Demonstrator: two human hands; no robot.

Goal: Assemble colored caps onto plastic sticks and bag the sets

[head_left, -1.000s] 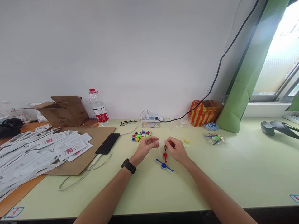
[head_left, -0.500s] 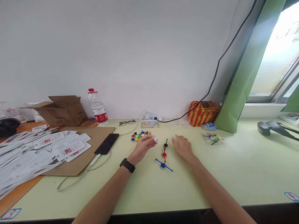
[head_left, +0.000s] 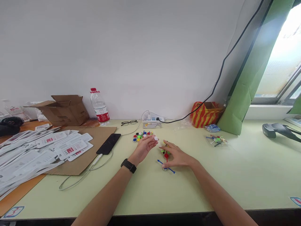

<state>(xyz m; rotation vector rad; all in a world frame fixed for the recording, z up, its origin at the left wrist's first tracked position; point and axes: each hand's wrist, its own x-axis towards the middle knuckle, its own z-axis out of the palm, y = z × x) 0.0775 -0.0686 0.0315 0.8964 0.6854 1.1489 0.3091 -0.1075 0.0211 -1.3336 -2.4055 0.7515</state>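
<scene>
My left hand (head_left: 145,147) pinches a small white disc (head_left: 155,138) between thumb and fingers, above the table. My right hand (head_left: 175,154) curves over a short row of arrow spinners, fingers and thumb apart. Its thumb lies over the hub of the blue spinner (head_left: 171,171), whose arrow sticks out on both sides. Between thumb and fingers shows the red spinner (head_left: 166,155). Small green and dark bits (head_left: 162,152) show under the fingertips; I cannot make out their kind. Several coloured discs and arrows (head_left: 141,136) lie in a pile beyond my left hand.
A phone (head_left: 108,144) with its cable, a cardboard sheet (head_left: 103,133) and stacked white packages (head_left: 49,147) lie left. A bottle (head_left: 100,108), glasses (head_left: 129,122) and a power strip (head_left: 152,119) stand along the wall. A bag of small parts (head_left: 216,140) is right.
My right hand has moved left from beside the spinners to over them, its thumb coming onto the blue one. My left hand still holds the white disc. The view has shifted slightly.
</scene>
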